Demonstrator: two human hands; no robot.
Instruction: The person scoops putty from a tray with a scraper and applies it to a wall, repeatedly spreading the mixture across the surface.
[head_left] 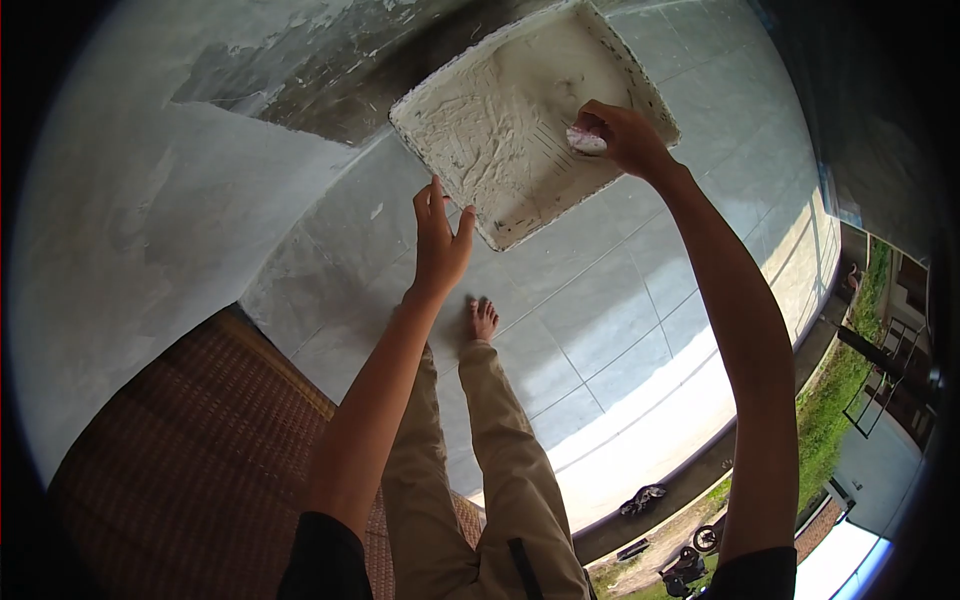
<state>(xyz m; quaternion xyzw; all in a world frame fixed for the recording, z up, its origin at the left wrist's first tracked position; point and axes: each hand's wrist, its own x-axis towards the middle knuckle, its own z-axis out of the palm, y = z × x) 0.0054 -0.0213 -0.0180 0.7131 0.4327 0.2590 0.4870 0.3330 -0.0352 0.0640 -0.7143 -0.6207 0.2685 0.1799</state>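
A square tray (480, 225) with a speckled, crusted rim holds a layer of thick off-white paste. Over the right part of its inside, my right hand (615, 130) pinches a small white and pinkish piece (586, 141) close to the paste. My left hand (442, 235) is at the tray's lower left edge, thumb and fingers apart, with the fingertips at or near the rim; whether they touch it I cannot tell. Nothing shows between those fingers.
Grey floor tiles (590, 330) lie below, with a sunlit strip at the right. A wall (180, 200) with patchy plaster rises at the left. A brown woven mat (190, 450) is at lower left. My bare foot (482, 318) stands below the tray. Outside is a motorcycle (690, 560).
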